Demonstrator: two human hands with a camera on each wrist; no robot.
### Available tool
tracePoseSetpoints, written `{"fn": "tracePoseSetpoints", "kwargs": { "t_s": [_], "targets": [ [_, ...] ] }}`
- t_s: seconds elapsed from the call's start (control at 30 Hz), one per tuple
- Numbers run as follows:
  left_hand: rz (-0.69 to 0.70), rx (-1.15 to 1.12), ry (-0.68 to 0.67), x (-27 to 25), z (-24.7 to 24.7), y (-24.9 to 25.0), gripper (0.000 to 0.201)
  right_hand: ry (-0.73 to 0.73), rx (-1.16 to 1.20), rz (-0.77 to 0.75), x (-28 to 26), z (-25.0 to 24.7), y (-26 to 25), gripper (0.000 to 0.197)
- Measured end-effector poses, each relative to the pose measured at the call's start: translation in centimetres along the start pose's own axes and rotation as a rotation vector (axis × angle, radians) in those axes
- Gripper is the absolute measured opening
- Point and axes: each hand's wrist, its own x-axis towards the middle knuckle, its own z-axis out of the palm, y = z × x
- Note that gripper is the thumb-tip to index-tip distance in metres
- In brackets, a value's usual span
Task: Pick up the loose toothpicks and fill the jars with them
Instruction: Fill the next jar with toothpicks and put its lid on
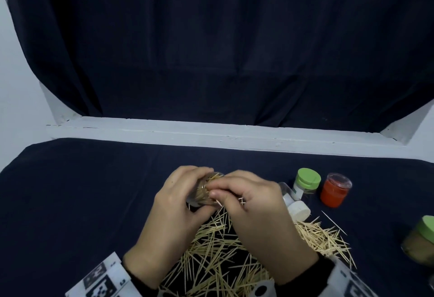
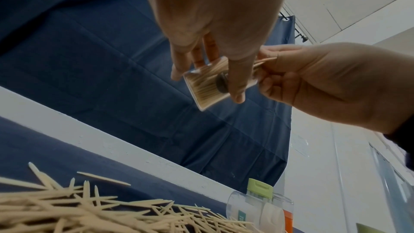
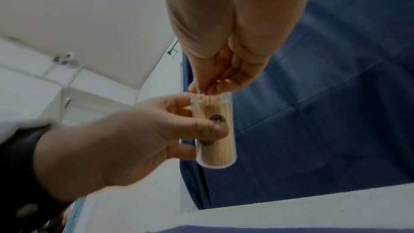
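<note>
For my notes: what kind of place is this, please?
Probably a staged indoor recording table, not a kitchen: dark blue cloth covers it, a matching curtain hangs behind, and marker tags sit on the wrists.

Dim, cool, even light is falling from overhead in all three views, leaving only soft shadows. The head view is bowing straight lines near its edges. Motion blur is smearing the left hand in the right wrist view, and nearby toothpicks are sitting out of focus.

- Dark table is lying bare to the left and beyond the hands.
- Jars are crowding the right; loose toothpicks are blocking the near side.
</note>
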Motion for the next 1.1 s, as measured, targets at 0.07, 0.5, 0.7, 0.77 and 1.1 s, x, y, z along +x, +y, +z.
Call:
{"fn": "tracePoseSetpoints", "kwargs": {
  "t_s": [0.07,0.5,0.7,0.77,1.1],
  "targets": [
    [-0.002,-0.007,0.008,-0.1,0.0,-0.1,0.049,0.013,0.035,-0.012,-0.2,0.0,0.0,0.012],
    [0.048,-0.047,-0.06,-0.2,0.3,0.6,0.045,0.117,0.033,-0.003,-0.1,-0.8,0.9,0.024],
    [0.07,-0.037,-0.043,0.1,0.2,0.7,0.044,0.141,-0.002,-0.088,-0.2,-1.3,0.6,0.019],
    [0.077,-0.035,-0.035,0.0,0.3,0.8,0.042,0.132,-0.1,-0.185,-0.4,-1.3,0.9,0.013],
    [0.063,-0.035,-0.021,-0.1,0.4,0.7,0.052,0.251,-0.095,-0.078,-0.4,-2.7,0.1,0.014]
  ]
}}
